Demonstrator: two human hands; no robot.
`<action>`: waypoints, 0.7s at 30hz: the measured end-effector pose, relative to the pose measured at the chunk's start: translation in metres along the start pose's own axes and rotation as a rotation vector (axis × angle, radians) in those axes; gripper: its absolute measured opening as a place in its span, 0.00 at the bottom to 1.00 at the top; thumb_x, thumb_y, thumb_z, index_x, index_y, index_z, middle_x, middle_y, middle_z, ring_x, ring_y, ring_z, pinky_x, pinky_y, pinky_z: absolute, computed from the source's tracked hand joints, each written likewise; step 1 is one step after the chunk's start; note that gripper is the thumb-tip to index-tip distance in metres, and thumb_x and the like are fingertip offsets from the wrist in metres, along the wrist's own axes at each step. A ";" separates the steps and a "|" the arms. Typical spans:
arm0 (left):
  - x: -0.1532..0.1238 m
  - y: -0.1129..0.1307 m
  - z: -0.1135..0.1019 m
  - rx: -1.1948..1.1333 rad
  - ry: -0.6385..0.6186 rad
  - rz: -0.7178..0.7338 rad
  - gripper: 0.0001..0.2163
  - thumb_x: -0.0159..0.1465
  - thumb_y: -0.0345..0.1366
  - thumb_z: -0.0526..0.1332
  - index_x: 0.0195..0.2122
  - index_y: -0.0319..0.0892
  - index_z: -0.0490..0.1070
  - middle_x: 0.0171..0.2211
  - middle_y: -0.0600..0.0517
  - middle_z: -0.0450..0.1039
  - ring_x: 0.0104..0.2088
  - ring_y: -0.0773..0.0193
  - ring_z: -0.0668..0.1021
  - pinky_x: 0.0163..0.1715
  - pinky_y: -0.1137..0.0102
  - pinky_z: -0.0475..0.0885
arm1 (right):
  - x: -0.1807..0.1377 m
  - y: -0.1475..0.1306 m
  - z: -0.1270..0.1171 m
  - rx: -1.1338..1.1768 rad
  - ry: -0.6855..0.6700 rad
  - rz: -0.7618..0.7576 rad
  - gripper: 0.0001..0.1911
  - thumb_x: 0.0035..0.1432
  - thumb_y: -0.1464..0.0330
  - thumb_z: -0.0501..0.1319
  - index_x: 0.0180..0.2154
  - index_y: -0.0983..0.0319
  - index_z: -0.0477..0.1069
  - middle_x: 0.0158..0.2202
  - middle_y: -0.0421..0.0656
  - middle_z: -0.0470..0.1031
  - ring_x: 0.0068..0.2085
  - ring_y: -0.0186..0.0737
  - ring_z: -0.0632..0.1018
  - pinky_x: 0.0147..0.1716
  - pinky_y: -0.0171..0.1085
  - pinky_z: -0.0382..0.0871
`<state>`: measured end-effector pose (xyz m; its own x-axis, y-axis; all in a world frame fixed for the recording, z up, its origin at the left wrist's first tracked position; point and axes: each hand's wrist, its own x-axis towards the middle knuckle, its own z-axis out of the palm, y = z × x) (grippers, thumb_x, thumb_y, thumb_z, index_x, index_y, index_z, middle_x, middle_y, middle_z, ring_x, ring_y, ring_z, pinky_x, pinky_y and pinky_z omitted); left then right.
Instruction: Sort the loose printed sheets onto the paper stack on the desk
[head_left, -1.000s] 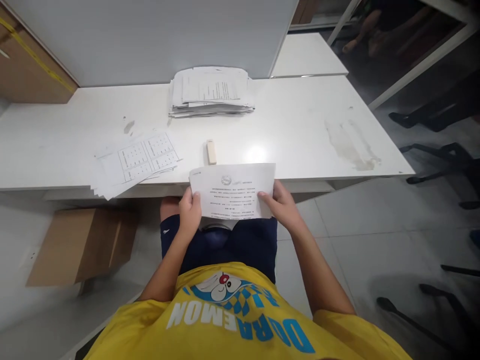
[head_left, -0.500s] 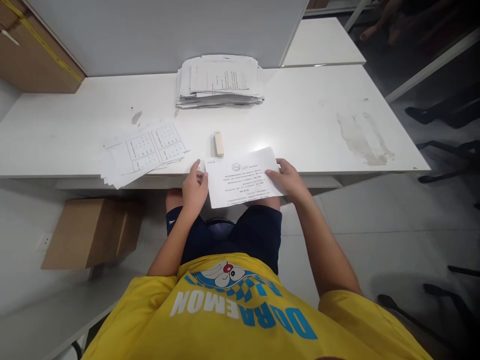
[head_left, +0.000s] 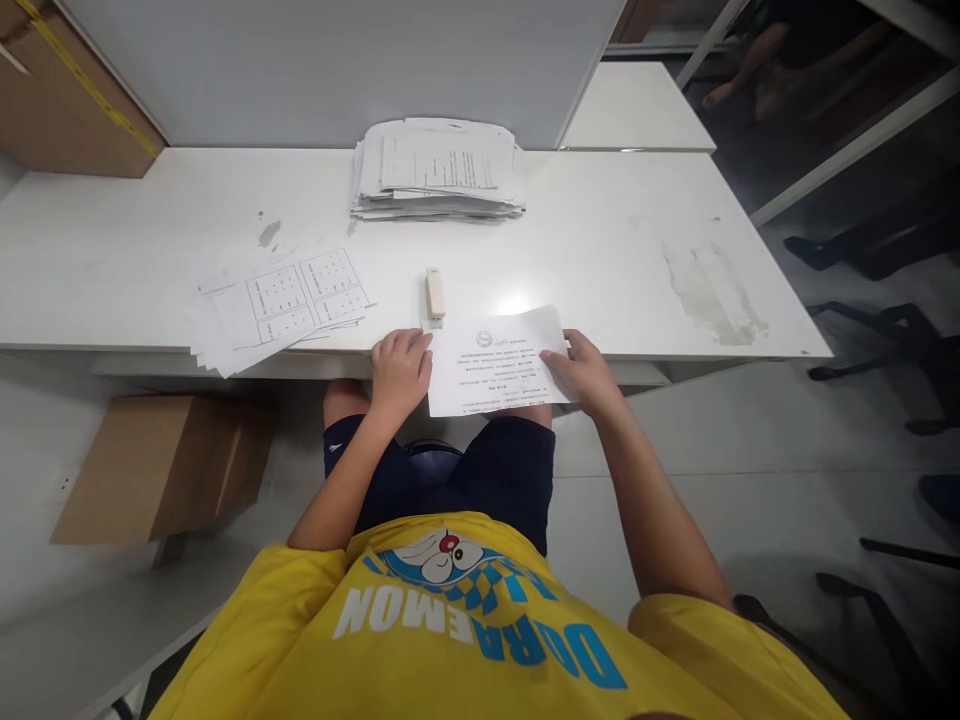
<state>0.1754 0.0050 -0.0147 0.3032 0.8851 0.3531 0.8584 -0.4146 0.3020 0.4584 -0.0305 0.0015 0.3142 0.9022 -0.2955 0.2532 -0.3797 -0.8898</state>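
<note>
A printed sheet of paper point(head_left: 495, 362) lies half over the front edge of the white table point(head_left: 600, 250). My right hand point(head_left: 585, 375) pinches its right edge, thumb on top. My left hand point(head_left: 400, 368) rests at the sheet's left edge with the fingers curled and touching the paper. Just behind the sheet lies a small beige stapler point(head_left: 434, 293). A loose pile of sheets with printed grids point(head_left: 281, 305) sits to the left of my left hand, overhanging the table edge.
A thick stack of printed papers point(head_left: 439, 168) stands at the back of the table against the grey partition point(head_left: 337, 60). A cardboard box point(head_left: 161, 470) sits on the floor under the table at left. Chair legs point(head_left: 885, 350) stand at right.
The sheet has moved from my lap up onto the table's front edge. My left hand let go of its grip and now rests at the sheet's left edge; my right hand kept hold.
</note>
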 end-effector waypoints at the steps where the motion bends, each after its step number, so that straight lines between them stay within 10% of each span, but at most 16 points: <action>1: 0.001 0.000 0.000 -0.004 -0.003 0.004 0.15 0.69 0.36 0.52 0.53 0.46 0.73 0.55 0.47 0.74 0.56 0.50 0.72 0.56 0.54 0.65 | 0.001 0.000 -0.001 0.002 0.008 -0.002 0.20 0.47 0.60 0.64 0.43 0.58 0.67 0.33 0.42 0.75 0.35 0.46 0.76 0.36 0.44 0.71; 12: 0.022 0.008 0.004 -0.083 -0.167 0.282 0.28 0.73 0.43 0.42 0.71 0.36 0.42 0.73 0.42 0.44 0.73 0.52 0.49 0.70 0.54 0.49 | 0.030 0.013 -0.010 0.141 0.070 -0.100 0.16 0.47 0.62 0.64 0.39 0.58 0.67 0.32 0.41 0.76 0.34 0.44 0.77 0.36 0.44 0.74; 21: 0.055 -0.001 0.000 -0.138 -0.144 0.317 0.23 0.73 0.40 0.42 0.66 0.41 0.60 0.67 0.46 0.61 0.70 0.55 0.58 0.68 0.55 0.57 | 0.035 0.022 -0.015 0.161 -0.036 -0.180 0.18 0.52 0.59 0.64 0.44 0.57 0.68 0.38 0.43 0.78 0.40 0.46 0.79 0.42 0.47 0.76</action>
<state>0.1916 0.0540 0.0041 0.6091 0.7245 0.3227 0.6515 -0.6891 0.3174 0.4889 -0.0101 -0.0231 0.2439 0.9602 -0.1364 0.1524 -0.1769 -0.9724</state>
